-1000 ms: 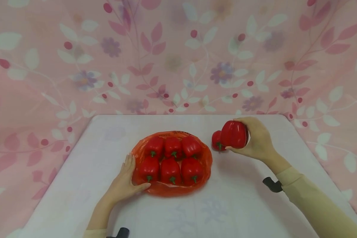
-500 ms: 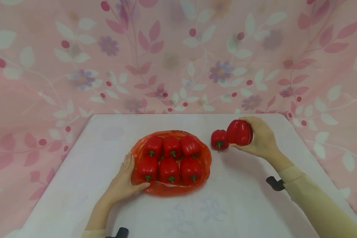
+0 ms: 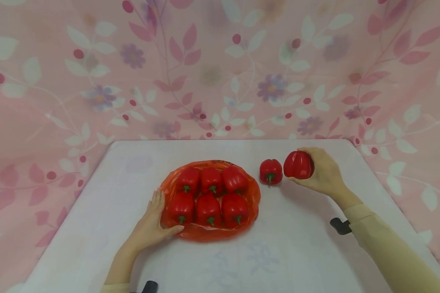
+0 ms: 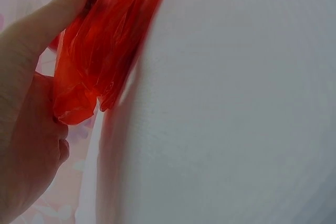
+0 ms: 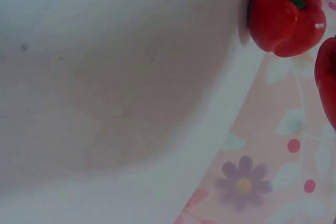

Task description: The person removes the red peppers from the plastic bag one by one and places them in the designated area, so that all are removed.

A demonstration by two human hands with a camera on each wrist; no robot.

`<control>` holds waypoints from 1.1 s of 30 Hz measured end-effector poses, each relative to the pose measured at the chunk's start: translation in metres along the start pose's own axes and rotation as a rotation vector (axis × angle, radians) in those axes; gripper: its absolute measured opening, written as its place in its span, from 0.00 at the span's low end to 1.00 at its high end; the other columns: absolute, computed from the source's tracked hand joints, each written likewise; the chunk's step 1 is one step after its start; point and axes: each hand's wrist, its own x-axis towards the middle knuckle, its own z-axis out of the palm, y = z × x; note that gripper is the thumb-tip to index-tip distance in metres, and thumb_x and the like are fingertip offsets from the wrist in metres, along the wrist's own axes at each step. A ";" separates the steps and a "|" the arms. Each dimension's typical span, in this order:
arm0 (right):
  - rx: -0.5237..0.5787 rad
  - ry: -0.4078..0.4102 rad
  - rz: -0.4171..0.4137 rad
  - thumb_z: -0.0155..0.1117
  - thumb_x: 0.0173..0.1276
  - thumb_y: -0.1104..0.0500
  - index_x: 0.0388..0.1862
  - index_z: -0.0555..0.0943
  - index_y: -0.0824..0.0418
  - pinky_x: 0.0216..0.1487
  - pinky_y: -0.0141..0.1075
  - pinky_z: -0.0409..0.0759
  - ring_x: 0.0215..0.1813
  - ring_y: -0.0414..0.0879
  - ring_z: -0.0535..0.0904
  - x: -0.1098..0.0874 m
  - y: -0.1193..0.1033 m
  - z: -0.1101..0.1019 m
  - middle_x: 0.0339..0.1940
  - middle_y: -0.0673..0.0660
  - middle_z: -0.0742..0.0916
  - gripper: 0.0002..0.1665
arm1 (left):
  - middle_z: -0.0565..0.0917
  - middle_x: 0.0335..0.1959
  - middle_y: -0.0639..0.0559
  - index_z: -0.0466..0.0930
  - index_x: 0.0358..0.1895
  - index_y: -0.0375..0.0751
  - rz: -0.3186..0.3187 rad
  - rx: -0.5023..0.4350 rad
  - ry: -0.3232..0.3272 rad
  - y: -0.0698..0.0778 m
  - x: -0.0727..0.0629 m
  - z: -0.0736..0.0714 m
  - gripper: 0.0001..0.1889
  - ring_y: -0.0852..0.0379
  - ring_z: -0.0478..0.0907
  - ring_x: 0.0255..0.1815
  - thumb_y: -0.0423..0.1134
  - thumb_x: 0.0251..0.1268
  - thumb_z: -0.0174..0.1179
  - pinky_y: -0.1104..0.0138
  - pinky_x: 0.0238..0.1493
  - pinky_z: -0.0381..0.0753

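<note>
My right hand [image 3: 322, 171] grips a red bell pepper [image 3: 298, 165] above the table, fingers behind it and thumb at its lower side. A second bell pepper [image 3: 271, 172] with a green stem lies just left of it, apart from it; the right wrist view shows that bell pepper [image 5: 287, 17] too, and an edge of the held one. Several red bell peppers [image 3: 208, 209] sit in two rows in an orange plastic bag [image 3: 220, 235]. Against the bag's left side rests my left hand [image 3: 152, 226], fingers extended and thumb on the front rim. In the left wrist view, the thumb touches the bag [image 4: 100, 51].
A white table [image 3: 293, 252] bears everything, its rounded far edge meeting a pink floral backdrop [image 3: 220, 81]. Dark curved pieces [image 3: 340, 226] show at both wrists.
My right hand has moved a little right and then slightly down with the bell pepper, uncovering the one on the table. The left hand and the bag stay in place.
</note>
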 end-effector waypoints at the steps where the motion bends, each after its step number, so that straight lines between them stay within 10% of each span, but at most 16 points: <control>1: -0.003 -0.019 0.011 0.85 0.34 0.51 0.59 0.70 0.63 0.43 0.61 0.80 0.53 0.60 0.73 -0.001 0.003 0.002 0.52 0.63 0.79 0.52 | 0.36 0.77 0.37 0.39 0.75 0.28 0.001 0.001 0.000 0.000 0.000 0.000 0.65 0.41 0.31 0.77 0.66 0.47 0.68 0.46 0.73 0.41; 33: 0.098 -0.477 0.248 0.72 0.54 0.38 0.72 0.62 0.59 0.52 0.65 0.74 0.63 0.66 0.67 0.000 0.034 0.027 0.64 0.67 0.72 0.53 | 0.37 0.78 0.38 0.38 0.75 0.30 0.001 0.008 -0.002 0.002 -0.001 0.003 0.65 0.42 0.32 0.77 0.65 0.46 0.69 0.45 0.73 0.43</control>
